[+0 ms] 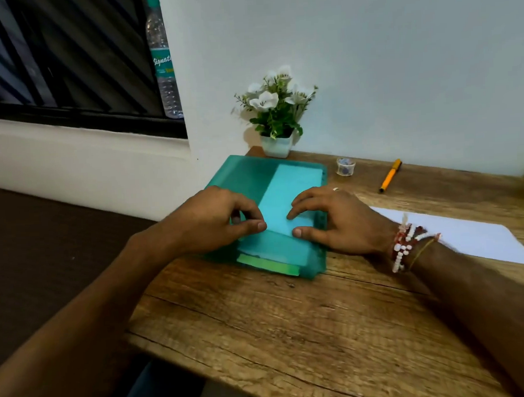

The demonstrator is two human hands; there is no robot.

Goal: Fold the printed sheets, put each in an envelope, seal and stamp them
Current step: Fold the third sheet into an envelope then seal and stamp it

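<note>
Left hand (222, 218): fingers curled, thumb and forefinger pinching the cover of teal folder (247, 174), right at the left edge of pale sheet (288, 194). Right hand (331, 219): fingers spread, nearly straight, pressing flat on the folder. Fingertips on the pale sheet's right edge, thumb at its near corner, nothing gripped. Pale sheet visible through the translucent cover, running away between both sets of fingers; cannot tell if paper or envelope. Green strip (270, 266) poking out at the folder's near end, just below both thumbs. White sheet (469, 239) flat on worktop (292, 333), right of the right fingers, passing behind the wrist with beaded bracelet (406, 245). Orange pen (390, 175) and small clear roll (345, 166) beyond the right fingers, apart from each other. Flower pot (277, 146) past the folder's far edge, at the wall. Water bottle (162, 67) well beyond the left fingers, at the window.
</note>
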